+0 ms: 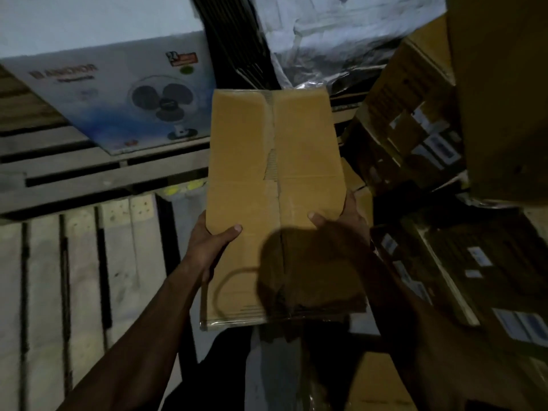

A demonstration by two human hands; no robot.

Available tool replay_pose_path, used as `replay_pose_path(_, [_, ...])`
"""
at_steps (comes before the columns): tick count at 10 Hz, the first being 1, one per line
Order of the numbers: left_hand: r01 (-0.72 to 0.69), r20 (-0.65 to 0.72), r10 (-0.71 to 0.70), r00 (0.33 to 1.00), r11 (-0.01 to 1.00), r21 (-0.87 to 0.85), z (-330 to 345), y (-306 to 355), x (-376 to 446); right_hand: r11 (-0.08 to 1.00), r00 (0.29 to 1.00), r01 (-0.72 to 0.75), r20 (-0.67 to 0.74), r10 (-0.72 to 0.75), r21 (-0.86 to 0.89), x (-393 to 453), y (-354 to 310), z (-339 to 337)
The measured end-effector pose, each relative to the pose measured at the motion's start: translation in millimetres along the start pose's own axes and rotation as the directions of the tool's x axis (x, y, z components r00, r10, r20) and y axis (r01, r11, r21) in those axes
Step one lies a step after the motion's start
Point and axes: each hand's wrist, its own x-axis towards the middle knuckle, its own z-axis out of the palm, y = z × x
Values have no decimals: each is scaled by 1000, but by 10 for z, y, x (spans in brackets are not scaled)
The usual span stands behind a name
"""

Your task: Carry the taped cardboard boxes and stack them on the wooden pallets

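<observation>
A brown cardboard box [275,179], taped along its top seam, is held up in front of me at chest height. My left hand [212,240] grips its left side with the thumb lying over the top face. On the right side my right hand [341,221] grips the box, thumb on top and fingers hidden beneath. A pale wooden pallet [83,262] lies on the floor to the left, and a darker pallet [74,164] sits behind it. The lower right of the box is in shadow.
A blue and white fan carton [124,99] rests on the darker pallet. Stacked labelled cardboard boxes [415,129] crowd the right side, with more labelled cardboard boxes [474,277] lower down. White plastic wrapping [341,34] hangs at the back. The light is dim.
</observation>
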Motion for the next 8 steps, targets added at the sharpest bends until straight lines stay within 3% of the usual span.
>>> replay_pose_path(1, [-40, -14, 40, 999, 999, -12, -143, 22, -622, 998, 990, 43, 135, -49, 47, -1068, -365, -346])
replay_pose_path(3, [-186, -97, 188, 977, 982, 37, -386, -251, -2208, 985, 984, 170, -50, -170, -10, -2462, 19, -623])
replay_pose_path(5, [-270, -170, 280, 945, 959, 83, -622, -477, -3703, 970, 968, 241, -67, -240, 9, -3761, 324, -968])
replay_pose_path(8, [-294, -261, 310, 914, 951, 99, -1173, -815, -5264, 946, 948, 319, -6, -319, 57, -5281, 449, -1152])
